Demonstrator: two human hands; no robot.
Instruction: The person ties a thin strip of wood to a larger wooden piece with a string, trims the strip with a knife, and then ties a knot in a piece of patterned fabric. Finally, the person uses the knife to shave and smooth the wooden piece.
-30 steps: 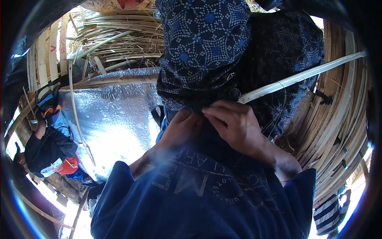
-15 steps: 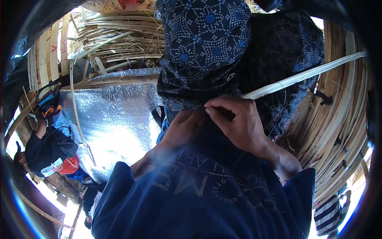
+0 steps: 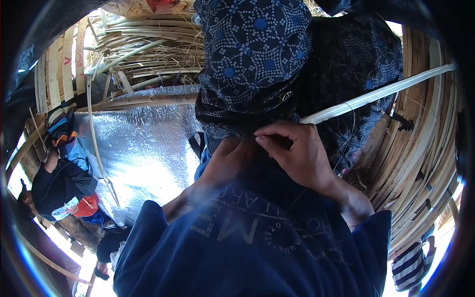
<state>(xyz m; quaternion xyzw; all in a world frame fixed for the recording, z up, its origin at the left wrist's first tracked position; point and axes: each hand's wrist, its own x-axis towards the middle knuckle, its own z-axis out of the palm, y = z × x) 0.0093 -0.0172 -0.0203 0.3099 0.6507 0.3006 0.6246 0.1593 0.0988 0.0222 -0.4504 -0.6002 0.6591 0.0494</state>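
My right hand [image 3: 300,152] is held in front of my waist, with thumb and index finger pinched together. Whatever thin thing may lie in that pinch is too small to make out. Close beside it, my left hand [image 3: 228,159] has its fingers curled in against the dark cloth, and its fingertips are in shadow. A pale split-bamboo strip [image 3: 378,95] runs from just above my right knuckles up to the right, across the blue-patterned dark cloth [image 3: 257,54] over my legs.
Bundled bamboo strips [image 3: 420,123] curve along the right side, and more split strips [image 3: 153,47] lie at the upper left. A silver foil sheet [image 3: 143,133] spreads left of me, with a thin stick [image 3: 95,133] across it. Another person [image 3: 62,185] is at the far left.
My hands stay almost in place, the right one shifting very slightly. At the far left, the other person's lower body has moved a little. The bamboo strip lies as before.
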